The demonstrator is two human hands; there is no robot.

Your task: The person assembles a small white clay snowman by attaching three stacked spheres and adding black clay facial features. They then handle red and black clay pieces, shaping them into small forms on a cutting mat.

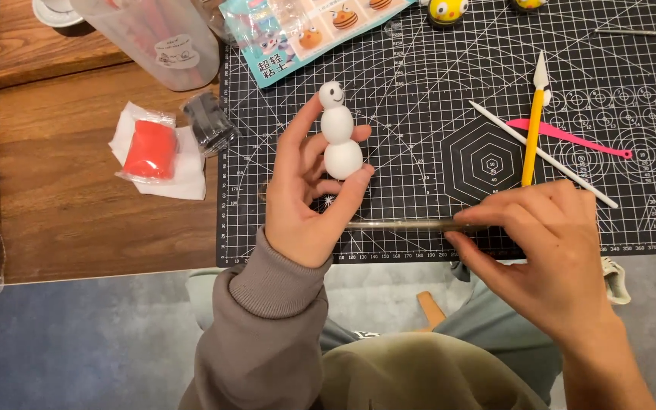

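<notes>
My left hand (303,190) holds up a small white clay snowman (339,133) of three stacked balls, with a drawn face on the top ball. Fingertips and thumb pinch its middle and bottom balls. My right hand (548,247) grips a thin metal rod tool (396,225) that lies level, its tip pointing left toward the left palm, just below the snowman. Both hands hover over a black cutting mat (434,114) with white grid lines.
On the mat lie a yellow modelling tool (531,140), a white stick (544,156) and a pink tool (571,138). A clay packet (305,30) and yellow clay figures (447,9) sit at the top. Red clay (149,149), black clay (210,123) and a clear container (161,34) rest on the wooden table at left.
</notes>
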